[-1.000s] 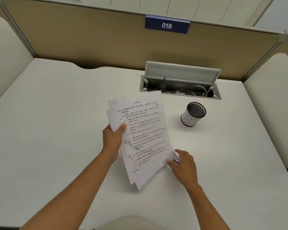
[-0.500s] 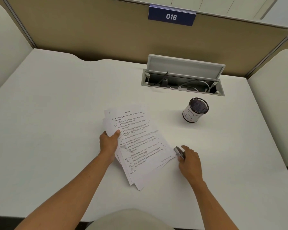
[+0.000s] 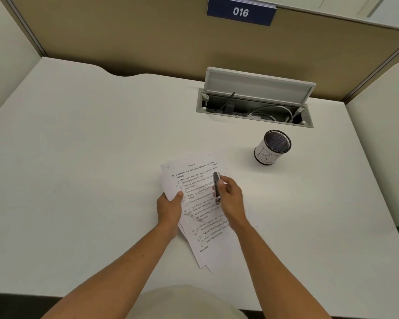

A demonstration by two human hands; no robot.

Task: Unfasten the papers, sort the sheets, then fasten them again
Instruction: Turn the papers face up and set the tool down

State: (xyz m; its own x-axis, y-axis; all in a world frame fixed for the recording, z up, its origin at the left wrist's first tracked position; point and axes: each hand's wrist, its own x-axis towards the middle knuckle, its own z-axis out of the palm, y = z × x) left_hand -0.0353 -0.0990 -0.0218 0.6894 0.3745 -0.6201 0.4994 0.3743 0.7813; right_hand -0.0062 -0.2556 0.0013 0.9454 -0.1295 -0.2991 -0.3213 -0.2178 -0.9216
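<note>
Your right hand (image 3: 230,199) has lifted the small dark stapler (image 3: 216,187) off the bench (image 3: 78,157), where it lay half a second ago, and now holds it over the papers (image 3: 200,203), fingers closed around it. Your left hand (image 3: 169,209) still pinches the stack's left edge. The printed sheets lie fanned and uneven, marked with ticks. Farther off stands a mesh pen cup (image 3: 272,147).

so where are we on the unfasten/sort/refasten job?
Unfastening looks done: the papers lie as a loose, fanned stack on the desk, no fastener visible on them. In hand: the left hand pinches their left edge, and the right hand holds a small stapler over the top sheet. Left: squaring the sheets and fastening them.
</note>
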